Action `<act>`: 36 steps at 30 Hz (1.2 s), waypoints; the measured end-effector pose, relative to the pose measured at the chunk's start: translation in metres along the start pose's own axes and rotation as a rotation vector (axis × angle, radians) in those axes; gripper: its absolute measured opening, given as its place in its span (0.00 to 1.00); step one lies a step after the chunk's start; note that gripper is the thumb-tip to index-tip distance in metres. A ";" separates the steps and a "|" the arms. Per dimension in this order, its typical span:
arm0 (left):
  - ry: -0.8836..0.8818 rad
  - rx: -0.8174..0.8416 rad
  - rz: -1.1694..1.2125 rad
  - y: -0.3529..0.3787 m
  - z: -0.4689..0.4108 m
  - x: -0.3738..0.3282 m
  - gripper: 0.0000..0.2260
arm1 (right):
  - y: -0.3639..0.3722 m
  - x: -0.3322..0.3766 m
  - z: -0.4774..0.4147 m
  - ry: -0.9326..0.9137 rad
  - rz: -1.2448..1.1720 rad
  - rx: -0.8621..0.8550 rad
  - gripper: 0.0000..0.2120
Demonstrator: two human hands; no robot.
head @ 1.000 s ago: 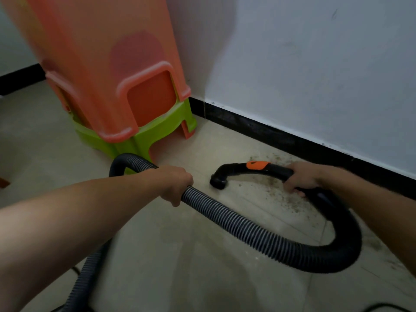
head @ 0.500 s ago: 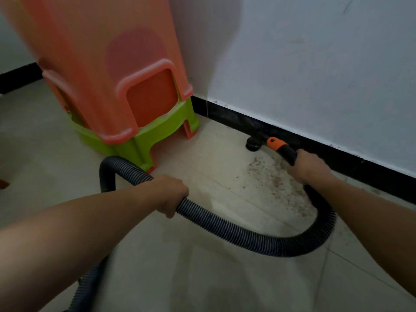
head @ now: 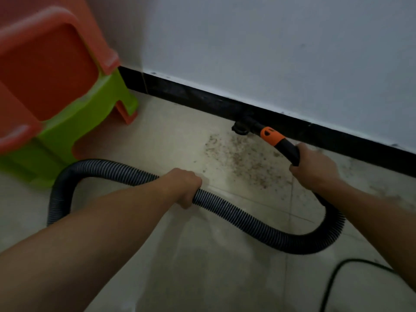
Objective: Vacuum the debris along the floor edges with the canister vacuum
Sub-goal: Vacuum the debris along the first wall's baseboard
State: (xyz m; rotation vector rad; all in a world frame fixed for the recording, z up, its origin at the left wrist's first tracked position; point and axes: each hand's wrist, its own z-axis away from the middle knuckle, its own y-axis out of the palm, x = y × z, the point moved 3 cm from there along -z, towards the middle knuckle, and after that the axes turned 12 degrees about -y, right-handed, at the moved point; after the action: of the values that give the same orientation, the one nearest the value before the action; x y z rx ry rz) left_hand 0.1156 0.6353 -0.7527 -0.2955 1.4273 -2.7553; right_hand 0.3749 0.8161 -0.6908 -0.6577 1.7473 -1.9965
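nozzle (head: 241, 128) at baseboard beyond right hand (head: 313, 166) | gripping handle (head: 290, 149) | left hand (head: 183, 186) clutching hose (head: 236, 212)

I see a pale, matte wall (head: 270, 52) filling the upper part of my view, with a few small dark marks low down. A black baseboard (head: 191, 95) runs along its foot, slanting down toward the right. The floor (head: 202, 278) is light beige tile with thin grout lines. At upper left an orange stool (head: 45, 64) sits nested over a green stool (head: 94, 113), both plastic, standing close to the wall. The light is dim, and a soft shadow falls on the wall beside the stools.
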 end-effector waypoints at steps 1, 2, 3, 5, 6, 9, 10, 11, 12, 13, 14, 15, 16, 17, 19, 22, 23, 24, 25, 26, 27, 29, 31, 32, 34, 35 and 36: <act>0.017 -0.006 -0.007 -0.003 -0.007 -0.006 0.18 | 0.000 -0.007 0.004 0.020 -0.005 -0.007 0.13; 0.032 -0.010 -0.013 -0.005 -0.011 -0.010 0.18 | 0.000 -0.013 0.009 0.046 -0.015 -0.011 0.13; 0.042 -0.012 -0.018 -0.006 -0.014 -0.012 0.18 | 0.001 -0.018 0.013 0.075 -0.027 -0.012 0.13; 0.050 -0.018 -0.020 -0.005 -0.013 -0.010 0.18 | 0.003 -0.024 0.020 0.125 -0.053 -0.009 0.13; 0.046 -0.025 -0.022 -0.004 -0.011 -0.007 0.18 | 0.004 -0.025 0.021 0.137 -0.061 -0.010 0.13; 0.013 -0.037 -0.043 -0.003 0.006 0.010 0.16 | 0.005 -0.012 0.016 0.122 -0.074 -0.015 0.13; -0.003 -0.038 -0.051 -0.004 0.013 0.016 0.16 | 0.005 -0.004 0.013 0.105 -0.079 -0.005 0.13; -0.020 -0.041 -0.057 -0.005 0.021 0.022 0.16 | 0.006 0.004 0.009 0.088 -0.086 0.006 0.14; -0.038 -0.044 -0.064 -0.007 0.029 0.029 0.16 | 0.007 0.012 0.006 0.073 -0.095 0.012 0.13; -0.059 -0.047 -0.070 -0.010 0.037 0.035 0.16 | 0.007 0.019 0.002 0.065 -0.101 0.013 0.13; -0.080 -0.049 -0.073 -0.013 0.044 0.041 0.16 | 0.007 0.023 -0.002 0.063 -0.103 0.010 0.13; -0.100 -0.048 -0.071 -0.016 0.051 0.046 0.16 | 0.007 0.026 -0.004 0.065 -0.103 0.006 0.13; -0.115 -0.040 -0.066 -0.019 0.057 0.048 0.16 | 0.007 0.026 -0.005 0.070 -0.107 0.001 0.13; -0.123 -0.027 -0.064 -0.020 0.062 0.048 0.16 | 0.008 0.023 -0.005 0.080 -0.123 -0.006 0.12; -0.121 -0.006 -0.076 -0.022 0.068 0.042 0.15 | 0.012 0.009 0.002 0.119 -0.186 -0.018 0.13; -0.101 -0.002 -0.106 -0.025 0.069 0.025 0.16 | 0.017 -0.022 0.023 0.202 -0.295 -0.050 0.15; -0.092 0.000 -0.115 -0.026 0.068 0.020 0.17 | 0.017 -0.030 0.030 0.226 -0.310 -0.054 0.16; -0.084 0.003 -0.126 -0.028 0.067 0.015 0.17 | 0.016 -0.037 0.037 0.246 -0.311 -0.054 0.17; -0.078 0.007 -0.139 -0.030 0.065 0.010 0.16 | 0.016 -0.042 0.043 0.256 -0.312 -0.050 0.17; -0.075 0.011 -0.152 -0.032 0.064 0.006 0.16 | 0.016 -0.043 0.048 0.254 -0.327 -0.036 0.17; -0.073 0.016 -0.163 -0.034 0.063 0.003 0.16 | 0.016 -0.042 0.052 0.243 -0.365 -0.012 0.16; -0.074 0.023 -0.175 -0.040 0.062 -0.002 0.15 | 0.019 -0.035 0.058 0.208 -0.454 0.063 0.15; -0.089 0.026 -0.174 -0.048 0.063 -0.005 0.15 | 0.022 -0.028 0.062 0.172 -0.486 0.118 0.15; -0.103 0.029 -0.169 -0.052 0.066 -0.005 0.15 | 0.022 -0.027 0.063 0.171 -0.495 0.120 0.16; -0.141 0.031 -0.150 -0.057 0.073 0.001 0.15 | 0.018 -0.034 0.064 0.224 -0.520 0.083 0.16; -0.165 0.031 -0.143 -0.057 0.078 0.006 0.15 | 0.015 -0.040 0.063 0.259 -0.523 0.056 0.17; -0.191 0.031 -0.145 -0.056 0.084 0.013 0.15 | 0.011 -0.047 0.063 0.287 -0.519 0.031 0.18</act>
State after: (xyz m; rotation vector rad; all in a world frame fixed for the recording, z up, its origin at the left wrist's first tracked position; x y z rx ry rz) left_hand 0.1217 0.5990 -0.6579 -0.6658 1.3654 -2.7652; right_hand 0.4499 0.7918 -0.6990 -0.9279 1.8347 -2.5686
